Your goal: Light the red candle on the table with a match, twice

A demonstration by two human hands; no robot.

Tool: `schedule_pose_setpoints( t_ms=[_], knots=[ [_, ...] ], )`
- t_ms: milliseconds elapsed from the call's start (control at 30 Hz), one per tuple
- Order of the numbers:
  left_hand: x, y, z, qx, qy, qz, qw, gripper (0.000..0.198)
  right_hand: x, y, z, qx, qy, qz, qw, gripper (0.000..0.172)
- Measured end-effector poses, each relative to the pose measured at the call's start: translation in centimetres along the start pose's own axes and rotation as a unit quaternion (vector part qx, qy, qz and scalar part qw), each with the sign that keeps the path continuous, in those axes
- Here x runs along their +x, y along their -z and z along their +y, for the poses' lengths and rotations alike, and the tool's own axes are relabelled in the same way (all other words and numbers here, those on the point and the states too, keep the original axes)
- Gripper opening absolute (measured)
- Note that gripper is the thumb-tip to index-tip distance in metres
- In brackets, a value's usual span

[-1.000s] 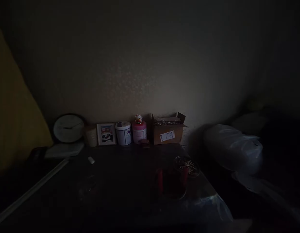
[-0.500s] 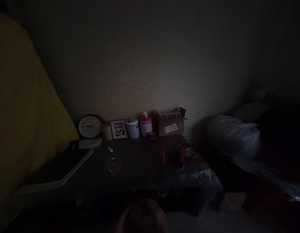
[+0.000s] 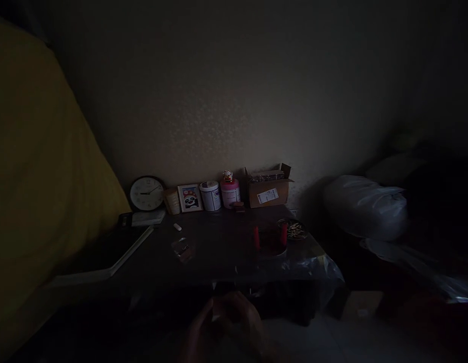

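Before the table (image 3: 219, 249), hands (image 3: 230, 325) cup something pale (image 3: 216, 316); box (image 3: 270, 193) label unreadable

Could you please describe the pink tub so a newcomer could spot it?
Follow the dark table to the wall. In the row there, the pink tub stands between a white tub and a cardboard box; it alone carries a small figurine on top.

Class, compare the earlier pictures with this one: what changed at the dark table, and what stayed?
The view has pulled back, so the table looks farther off. The person's hands have come into view at the bottom edge, close together around a small pale thing; the grip is too dark to judge. The clock, cardboard box and two red sticks keep their places.
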State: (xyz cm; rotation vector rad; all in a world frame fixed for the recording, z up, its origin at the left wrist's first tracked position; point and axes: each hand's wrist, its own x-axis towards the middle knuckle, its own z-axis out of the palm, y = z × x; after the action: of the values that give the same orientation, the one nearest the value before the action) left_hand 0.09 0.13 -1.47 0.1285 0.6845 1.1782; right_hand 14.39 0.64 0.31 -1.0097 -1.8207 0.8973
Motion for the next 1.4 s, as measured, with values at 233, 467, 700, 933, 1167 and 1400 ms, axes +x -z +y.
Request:
schedule_pose_setpoints(
  t_ms=[233, 467, 700, 933, 1167, 1400],
  knots=[
    [-0.2, 0.8, -0.3, 0.016, -0.016, -0.022, 0.999, 0.021, 0.0, -0.1, -0.1, -0.003, 0.006, 0.01, 1.0, 0.022],
    [-0.4, -0.2, 0.1, 0.006, 0.0, -0.016, 1.0, 0.024, 0.1, 0.3, -0.3, -0.001, 0.016, 0.01, 1.0, 0.028],
    [-1.9, -2.6, 0.4, 0.026, 0.012, -0.061, 0.998, 0.024, 0.0, 0.0, -0.8, -0.001, -0.005, 0.027, 1.0, 0.029],
    [-1.4, -2.4, 0.1, 0.051, 0.005, -0.082, 0.995, 0.029, -0.3, -0.6, -0.3, -0.013, 0.016, 0.048, 0.999, 0.039],
    [-0.5, -1.2, -0.3, 0.052, 0.011, -0.099, 0.994, 0.03, -0.4, -0.9, -0.2, -0.031, 0.039, 0.067, 0.997, 0.035],
    [-0.4, -1.5, -0.4, 0.05, 0.016, -0.072, 0.996, 0.028, -0.2, -1.1, -0.3, -0.06, 0.017, 0.075, 0.995, 0.03]
  ],
)
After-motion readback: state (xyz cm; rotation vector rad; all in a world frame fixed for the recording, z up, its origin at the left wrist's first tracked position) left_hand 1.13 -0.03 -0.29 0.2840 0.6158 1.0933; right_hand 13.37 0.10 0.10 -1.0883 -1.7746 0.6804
